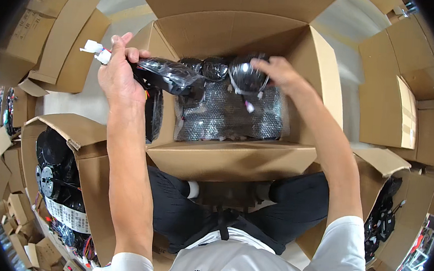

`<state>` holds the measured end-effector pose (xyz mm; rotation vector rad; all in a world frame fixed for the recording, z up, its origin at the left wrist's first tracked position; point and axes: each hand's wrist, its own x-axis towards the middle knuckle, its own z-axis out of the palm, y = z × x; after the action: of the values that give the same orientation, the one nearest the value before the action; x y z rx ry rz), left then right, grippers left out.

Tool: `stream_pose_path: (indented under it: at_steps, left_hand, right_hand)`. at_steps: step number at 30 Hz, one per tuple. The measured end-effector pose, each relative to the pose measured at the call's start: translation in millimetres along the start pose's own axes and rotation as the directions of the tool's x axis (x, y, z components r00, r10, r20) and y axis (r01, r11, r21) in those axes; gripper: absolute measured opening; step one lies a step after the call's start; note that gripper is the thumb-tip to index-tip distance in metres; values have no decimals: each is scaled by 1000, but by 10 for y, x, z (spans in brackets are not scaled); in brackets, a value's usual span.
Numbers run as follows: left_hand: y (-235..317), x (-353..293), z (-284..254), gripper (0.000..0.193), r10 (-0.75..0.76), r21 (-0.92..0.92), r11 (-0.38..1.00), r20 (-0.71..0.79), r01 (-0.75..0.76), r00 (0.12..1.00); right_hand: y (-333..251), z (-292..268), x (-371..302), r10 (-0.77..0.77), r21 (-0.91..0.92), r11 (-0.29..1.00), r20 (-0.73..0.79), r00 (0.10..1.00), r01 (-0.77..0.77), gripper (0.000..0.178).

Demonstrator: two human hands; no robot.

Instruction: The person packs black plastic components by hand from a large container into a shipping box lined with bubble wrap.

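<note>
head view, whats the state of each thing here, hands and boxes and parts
left hand: raised, gripping a black part in clear plastic wrap
right hand: on a round black part in clear wrap, over the box
large brown cardboard box: open, flaps out
sheet of bubble wrap: lying flat inside the box
brown cardboard box at left: open, holding black round parts

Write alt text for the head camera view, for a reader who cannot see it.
A seated person reaches both hands into an open cardboard box: the left hand holds a black part wrapped in clear plastic, the right hand rests on a round black part above bubble wrap. More open boxes surround them.
</note>
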<state>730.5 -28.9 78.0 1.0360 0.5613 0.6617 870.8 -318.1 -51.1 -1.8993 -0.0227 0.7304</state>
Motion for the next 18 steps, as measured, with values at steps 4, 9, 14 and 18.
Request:
stream_pose_path:
  at_steps: [4,9,14,18]
  left_hand:
    - [9,132,80,40,49,7,999,-32,-49,998]
    - [17,329,117,41,63,-26,998,-73,-65,995]
    - [46,413,150,44,16,13,1000,-148,-15,989]
    - [-50,328,354,46,-41,-19,999,-65,40,997]
  right_hand:
    - [792,712,681,312,116,935,185,932,-336,58]
    - [1057,1423,1195,389,122,911,68,919,-395,63]
    - [1475,1473,1288,181,178,962,160,970,-209,40]
    - [1858,1184,1218,105,384,920,-52,993,-78,39]
